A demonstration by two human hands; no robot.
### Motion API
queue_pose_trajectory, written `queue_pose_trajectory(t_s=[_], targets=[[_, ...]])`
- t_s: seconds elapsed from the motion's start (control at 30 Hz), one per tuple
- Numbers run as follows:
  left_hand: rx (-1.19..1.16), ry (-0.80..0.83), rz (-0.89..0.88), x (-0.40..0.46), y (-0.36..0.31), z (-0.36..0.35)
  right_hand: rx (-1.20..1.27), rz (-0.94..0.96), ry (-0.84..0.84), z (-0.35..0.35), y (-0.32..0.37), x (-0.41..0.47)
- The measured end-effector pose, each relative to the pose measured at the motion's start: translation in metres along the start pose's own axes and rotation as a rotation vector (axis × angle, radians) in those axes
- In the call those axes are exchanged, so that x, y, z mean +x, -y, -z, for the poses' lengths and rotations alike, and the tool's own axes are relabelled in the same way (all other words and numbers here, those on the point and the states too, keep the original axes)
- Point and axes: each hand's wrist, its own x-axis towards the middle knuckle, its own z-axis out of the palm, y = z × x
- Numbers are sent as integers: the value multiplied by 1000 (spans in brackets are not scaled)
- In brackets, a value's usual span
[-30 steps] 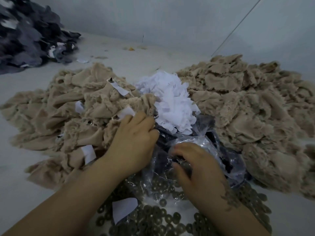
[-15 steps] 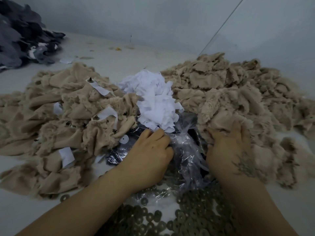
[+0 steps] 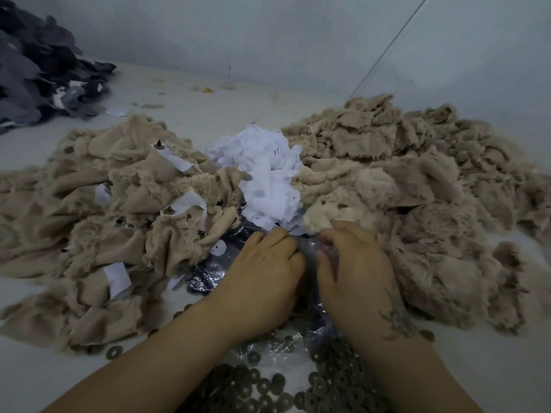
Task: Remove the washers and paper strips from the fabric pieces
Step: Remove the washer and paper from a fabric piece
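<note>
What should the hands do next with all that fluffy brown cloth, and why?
Probably reach the left hand over to the left fabric pile and pick a piece with a paper strip on it. That pile shows strips and studs, while the right fabric pile shows none. Both hands meet over the plastic bag, and the right hand touches a tuft.

Pale counter point(image 3: 208, 114) carries two tan fabric heaps, left point(image 3: 98, 222) and right point(image 3: 417, 189). White paper strips point(image 3: 265, 177) piled between them. Washers point(image 3: 268, 386) at near edge; dark fabric heap point(image 3: 38, 76) far left.
</note>
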Motion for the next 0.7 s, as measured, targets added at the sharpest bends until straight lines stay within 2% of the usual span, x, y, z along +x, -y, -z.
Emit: queue_pose_trajectory(t_s=[0.1, 0.23, 0.33, 0.43, 0.5, 0.63, 0.7], targets=[[-74, -39, 55, 0, 1, 4, 131, 90, -18, 1, 5, -2], [-159, -12, 165, -6, 4, 2, 236, 131, -4, -1, 12, -7], [-348, -93, 277, -9, 3, 5, 240, 108, -26, -1, 12, -7], [-595, -91, 338, -8, 2, 8, 280, 166, -13, 0, 15, -9], [-690, -167, 339, -8, 1, 11, 332, 207, -3, 0, 18, -12], [-731, -317, 377, -13, 7, 13, 286, 167, -154, 0, 17, -9], [-876, -336, 378, -17, 8, 18, 243, 113, -100, 0, 13, -6]])
